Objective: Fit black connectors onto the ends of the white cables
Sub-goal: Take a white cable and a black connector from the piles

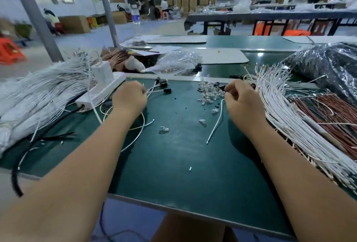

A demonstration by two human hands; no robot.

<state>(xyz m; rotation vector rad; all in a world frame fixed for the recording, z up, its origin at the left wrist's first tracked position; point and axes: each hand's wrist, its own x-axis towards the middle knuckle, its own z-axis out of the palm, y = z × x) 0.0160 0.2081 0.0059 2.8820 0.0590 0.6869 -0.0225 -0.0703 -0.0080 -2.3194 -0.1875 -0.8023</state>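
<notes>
My left hand (129,98) is curled over the green mat (173,154) and pinches white cables that run up to black connectors (164,84) lying just beyond its fingers. My right hand (242,102) is curled around one white cable (217,122), whose free end hangs down toward me onto the mat. Its fingertips sit at a small pile of clear and black connector parts (209,92). Whether a connector is between those fingertips is hidden. A large fan of loose white cables (301,118) lies right of that hand.
A white power strip with a plugged adapter (102,85) sits left of my left hand, beside a bundle of white cables (38,95). Brown wires (332,114) and a black bag (328,64) lie at right. Clear plastic bags (177,62) sit behind the mat.
</notes>
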